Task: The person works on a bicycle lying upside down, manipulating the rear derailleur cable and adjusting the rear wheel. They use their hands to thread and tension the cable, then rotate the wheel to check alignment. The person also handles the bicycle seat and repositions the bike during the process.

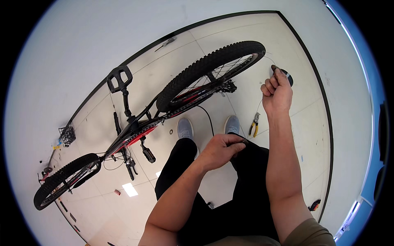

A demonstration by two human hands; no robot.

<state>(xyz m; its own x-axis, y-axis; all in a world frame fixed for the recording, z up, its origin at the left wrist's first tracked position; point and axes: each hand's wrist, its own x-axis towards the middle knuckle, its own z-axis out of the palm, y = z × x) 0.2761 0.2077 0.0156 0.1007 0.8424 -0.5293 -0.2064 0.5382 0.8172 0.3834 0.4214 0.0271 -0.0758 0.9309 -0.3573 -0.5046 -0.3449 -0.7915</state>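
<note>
A black-and-red bicycle [135,133] stretches across the left and middle, its knobby rear wheel [205,67] at the upper middle. A black cable housing [208,119] curves from its rear part down to my left hand [221,151]. That hand is closed over my thigh, thumb and finger pinching the dark end of the housing. A thin metal wire [258,107] runs from there up to my right hand [279,92], raised at the right of the rear wheel. Its fingers are curled, with the wire in a pinch; the wire's other stretch reaches toward the tire.
Yellow-and-black pliers [255,124] lie on the tiled floor right of my shoes. A round black object [289,78] sits behind my right hand. A screwdriver-like tool [166,43] is near the far wall. A black wire basket [67,135] stands at the left.
</note>
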